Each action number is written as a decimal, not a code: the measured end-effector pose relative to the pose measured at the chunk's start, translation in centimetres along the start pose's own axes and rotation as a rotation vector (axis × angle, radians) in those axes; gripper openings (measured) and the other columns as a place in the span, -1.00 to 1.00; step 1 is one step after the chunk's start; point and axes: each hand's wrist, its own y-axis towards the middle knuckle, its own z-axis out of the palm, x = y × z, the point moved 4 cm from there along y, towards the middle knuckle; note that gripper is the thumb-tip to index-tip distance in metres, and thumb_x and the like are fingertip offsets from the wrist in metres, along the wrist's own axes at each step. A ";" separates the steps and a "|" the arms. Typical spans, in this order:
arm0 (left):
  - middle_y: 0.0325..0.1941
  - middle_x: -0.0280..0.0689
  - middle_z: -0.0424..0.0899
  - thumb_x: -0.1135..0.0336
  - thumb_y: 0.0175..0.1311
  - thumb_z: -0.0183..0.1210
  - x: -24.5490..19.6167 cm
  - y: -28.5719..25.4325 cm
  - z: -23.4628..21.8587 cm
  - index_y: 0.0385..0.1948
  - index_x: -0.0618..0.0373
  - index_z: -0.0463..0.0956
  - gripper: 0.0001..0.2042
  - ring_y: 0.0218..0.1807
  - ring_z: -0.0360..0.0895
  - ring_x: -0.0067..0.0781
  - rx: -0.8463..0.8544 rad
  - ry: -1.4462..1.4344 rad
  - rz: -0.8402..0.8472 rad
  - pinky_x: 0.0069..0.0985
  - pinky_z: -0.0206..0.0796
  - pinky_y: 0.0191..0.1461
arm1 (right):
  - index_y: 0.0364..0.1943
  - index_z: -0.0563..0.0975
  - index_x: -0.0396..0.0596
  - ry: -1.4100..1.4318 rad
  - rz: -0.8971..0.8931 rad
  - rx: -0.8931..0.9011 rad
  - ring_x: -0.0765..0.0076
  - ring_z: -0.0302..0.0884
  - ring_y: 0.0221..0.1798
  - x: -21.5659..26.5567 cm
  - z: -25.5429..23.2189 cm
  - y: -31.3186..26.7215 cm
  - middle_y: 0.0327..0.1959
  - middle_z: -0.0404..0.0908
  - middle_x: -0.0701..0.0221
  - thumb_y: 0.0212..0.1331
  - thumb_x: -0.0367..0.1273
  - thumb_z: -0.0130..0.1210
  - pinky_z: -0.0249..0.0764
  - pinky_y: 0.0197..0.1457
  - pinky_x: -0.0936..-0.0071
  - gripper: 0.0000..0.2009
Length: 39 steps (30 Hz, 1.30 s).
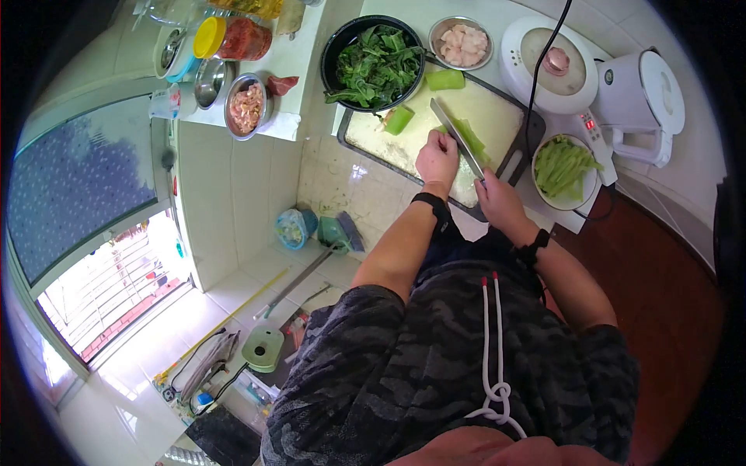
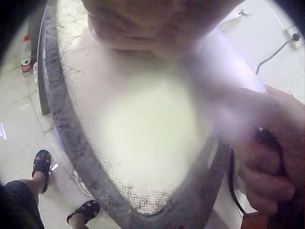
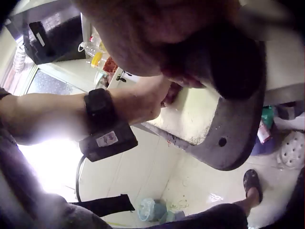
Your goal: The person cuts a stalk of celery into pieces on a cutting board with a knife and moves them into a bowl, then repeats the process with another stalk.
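Observation:
In the head view, the right hand (image 1: pixel 503 204) grips the handle of a knife (image 1: pixel 458 133), whose blade lies slanted over the cutting board (image 1: pixel 400 159). Close against the blade's left side is the left hand (image 1: pixel 438 161), fingers bent down to the board; whatever is under its fingertips is hidden. Thin green slices (image 1: pixel 471 141) lie along the blade's right side. Two thick green stem pieces, one upper (image 1: pixel 444 80) and one left (image 1: pixel 399 120), rest on the board. The left wrist view is blurred at its middle; the right wrist view shows the left fingers (image 3: pixel 171 94) curled.
A black pot of leafy greens (image 1: pixel 378 66), a bowl of pale meat (image 1: pixel 463 44) and a plate of green strips (image 1: pixel 566 169) surround the board. A white cooker (image 1: pixel 549 66) and kettle (image 1: pixel 639 105) stand right; a black cable crosses nearby. Minced meat (image 1: pixel 245 109) sits left.

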 end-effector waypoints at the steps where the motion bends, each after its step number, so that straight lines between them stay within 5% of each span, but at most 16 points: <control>1: -0.55 -0.15 0.63 0.11 0.28 0.06 0.0 -0.1 0.0 -0.42 0.07 0.46 -0.76 -0.42 0.61 0.00 0.000 0.000 0.003 -0.20 0.40 -0.33 | -0.19 0.34 -0.17 0.001 -0.001 -0.003 -0.30 0.51 -0.37 0.0 0.0 -0.2 -0.49 0.56 -0.04 0.34 -0.21 -0.06 0.36 -0.29 -0.16 -0.73; 22: -0.56 -0.14 0.61 0.13 0.30 0.03 0.6 0.0 0.4 -0.46 0.06 0.42 -0.77 -0.44 0.58 0.04 -0.017 -0.001 0.062 -0.15 0.37 -0.35 | -0.13 0.36 -0.19 0.043 0.014 0.024 -0.31 0.51 -0.33 0.0 -1.3 -2.6 -0.45 0.57 -0.05 0.33 -0.24 -0.04 0.36 -0.29 -0.13 -0.73; 34: -0.57 -0.09 0.60 0.18 0.30 0.03 0.6 -0.2 -0.1 -0.42 0.06 0.41 -0.82 -0.46 0.58 0.08 -0.041 0.013 0.104 -0.10 0.37 -0.38 | -0.10 0.37 -0.17 -0.059 -0.013 -0.051 -0.26 0.54 -0.40 0.6 1.3 0.6 -0.53 0.56 0.00 0.34 -0.22 -0.06 0.40 -0.32 -0.12 -0.72; 39: -0.56 -0.04 0.60 0.12 0.35 0.02 1.3 -0.6 -1.2 -0.44 0.16 0.41 -0.72 -0.44 0.58 0.10 -0.054 -0.100 -0.033 -0.13 0.37 -0.35 | -0.14 0.37 -0.15 -0.047 -0.032 -0.089 -0.22 0.56 -0.41 0.0 1.0 0.7 -0.51 0.58 0.02 0.34 -0.21 -0.06 0.41 -0.34 -0.11 -0.73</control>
